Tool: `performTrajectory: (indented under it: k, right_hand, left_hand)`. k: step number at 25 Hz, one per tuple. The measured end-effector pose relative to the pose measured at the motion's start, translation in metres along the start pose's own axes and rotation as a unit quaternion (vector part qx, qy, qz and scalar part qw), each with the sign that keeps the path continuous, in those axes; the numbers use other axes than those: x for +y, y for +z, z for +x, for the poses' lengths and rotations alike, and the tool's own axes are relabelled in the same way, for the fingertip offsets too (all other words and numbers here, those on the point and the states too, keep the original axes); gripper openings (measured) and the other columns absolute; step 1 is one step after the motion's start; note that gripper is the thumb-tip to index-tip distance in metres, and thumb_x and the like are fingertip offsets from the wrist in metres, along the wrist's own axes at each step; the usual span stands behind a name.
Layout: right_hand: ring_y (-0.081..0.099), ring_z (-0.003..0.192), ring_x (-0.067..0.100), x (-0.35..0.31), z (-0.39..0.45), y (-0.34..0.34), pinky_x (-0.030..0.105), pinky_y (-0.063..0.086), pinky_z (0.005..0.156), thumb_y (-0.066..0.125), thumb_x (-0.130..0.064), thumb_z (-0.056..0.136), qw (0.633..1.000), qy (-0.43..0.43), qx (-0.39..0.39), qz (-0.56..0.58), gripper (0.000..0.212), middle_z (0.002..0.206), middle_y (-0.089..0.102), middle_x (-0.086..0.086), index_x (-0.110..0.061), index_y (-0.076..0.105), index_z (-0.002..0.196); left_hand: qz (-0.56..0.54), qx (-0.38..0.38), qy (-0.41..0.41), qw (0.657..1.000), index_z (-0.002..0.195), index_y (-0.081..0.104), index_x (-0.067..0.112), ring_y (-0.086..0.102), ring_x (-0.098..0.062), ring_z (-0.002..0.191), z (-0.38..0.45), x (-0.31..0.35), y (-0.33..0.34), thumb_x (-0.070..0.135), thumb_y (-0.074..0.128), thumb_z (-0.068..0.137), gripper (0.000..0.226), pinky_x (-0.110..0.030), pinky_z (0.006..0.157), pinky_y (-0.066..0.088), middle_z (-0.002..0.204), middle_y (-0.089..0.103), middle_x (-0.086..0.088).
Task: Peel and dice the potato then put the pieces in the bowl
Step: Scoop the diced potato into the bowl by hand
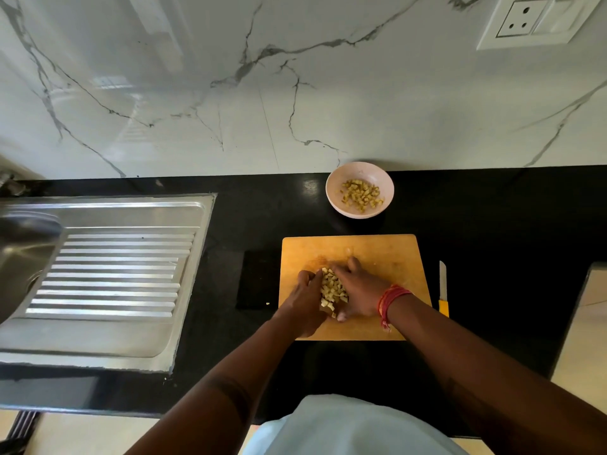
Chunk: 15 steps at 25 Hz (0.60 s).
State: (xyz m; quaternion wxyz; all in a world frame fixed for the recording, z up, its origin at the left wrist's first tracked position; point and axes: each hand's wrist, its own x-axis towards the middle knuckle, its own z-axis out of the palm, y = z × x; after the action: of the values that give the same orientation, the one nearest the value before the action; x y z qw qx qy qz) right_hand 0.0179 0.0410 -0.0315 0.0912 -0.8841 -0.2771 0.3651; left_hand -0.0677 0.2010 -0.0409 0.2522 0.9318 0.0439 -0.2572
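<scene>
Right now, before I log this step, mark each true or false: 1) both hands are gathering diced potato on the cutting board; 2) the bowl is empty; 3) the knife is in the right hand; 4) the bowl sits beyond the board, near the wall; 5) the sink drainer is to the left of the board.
1) True: the left hand and right hand cup the diced potato on the cutting board.
2) False: the bowl already holds pieces.
3) False: the knife lies on the counter, right of the board.
4) True.
5) True: the sink drainer lies left.
</scene>
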Motion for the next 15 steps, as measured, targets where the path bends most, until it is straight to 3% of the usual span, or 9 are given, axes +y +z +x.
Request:
performTrajectory:
  k: [4, 10, 15]
  right_hand:
    - [0.036, 0.14, 0.042, -0.012, 0.005, 0.005, 0.051, 0.043, 0.111, 0.095, -0.034, 0.063, 0.998, -0.002, 0.011, -0.058, 0.133, 0.157, 0.009, 0.016, -0.028, 0.003, 0.159]
    - [0.054, 0.124, 0.038, -0.007, 0.011, 0.0, 0.045, 0.049, 0.105, 0.094, -0.029, 0.067, 0.999, -0.004, 0.031, 0.006, 0.11, 0.151, 0.021, 0.013, -0.028, 0.023, 0.151]
    - [0.055, 0.122, 0.035, -0.007, 0.016, -0.005, 0.043, 0.05, 0.101, 0.09, -0.029, 0.073, 0.999, 0.003, 0.036, 0.015, 0.098, 0.149, 0.026, 0.011, -0.022, 0.028, 0.149]
  left_hand:
    - [0.039, 0.013, -0.009, 0.999, 0.162, 0.0, 0.014, 0.036, -0.031, 0.142, 0.004, 0.008, 0.001, 0.026, 0.083, 0.082, 0.116, -0.04, 0.115, 0.04, 0.158, 0.011, -0.012]
    - [-0.012, 0.057, -0.026, 0.998, 0.155, 0.021, 0.015, 0.048, -0.026, 0.13, 0.01, 0.01, 0.003, 0.016, 0.082, 0.082, 0.095, -0.035, 0.109, 0.045, 0.147, 0.025, -0.009]
    - [-0.039, 0.068, -0.045, 0.996, 0.149, 0.033, 0.015, 0.054, -0.024, 0.122, 0.017, 0.01, -0.001, 0.017, 0.083, 0.081, 0.084, -0.032, 0.101, 0.049, 0.143, 0.033, -0.007]
